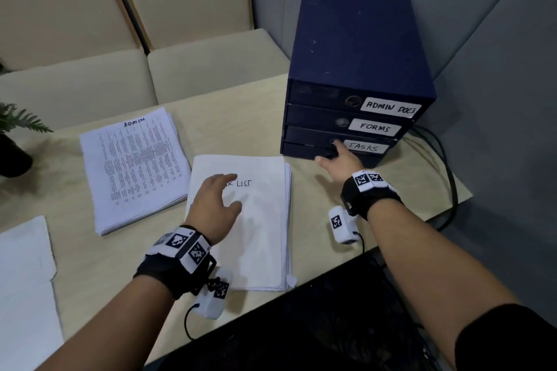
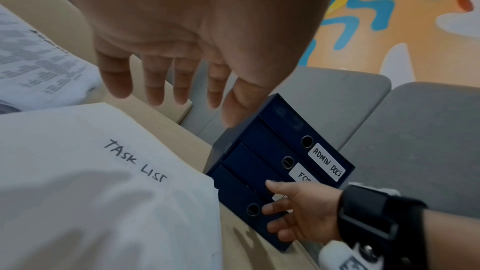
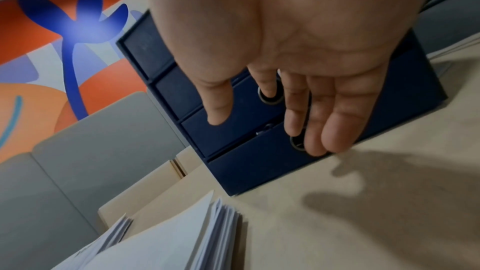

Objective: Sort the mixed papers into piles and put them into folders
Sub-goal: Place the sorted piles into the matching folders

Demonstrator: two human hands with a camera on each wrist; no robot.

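Right hand (image 1: 340,164): I see its fingers nearly straight, gripping nothing, index tip at the finger hole of the TASKS folder (image 1: 307,135).
TASKS folder: 3rd down in the blue case (image 1: 355,39), far right on the table (image 1: 235,129).
Left hand (image 1: 214,205): spread loosely over the TASK LIST pile (image 1: 262,226), holding nothing.
ADMIN pile (image 1: 135,166): just left of it.

There's a pale wooden table (image 1: 247,117) with a dark blue file box (image 1: 355,39) standing upright at its corner. Just in front of the box lies a white pile (image 1: 262,220) headed TASK LIST. Farther from the box is a printed pile (image 1: 135,166) headed ADMIN. Well apart from the box sit a third pile (image 1: 24,280) and a dark plant pot (image 1: 12,156).
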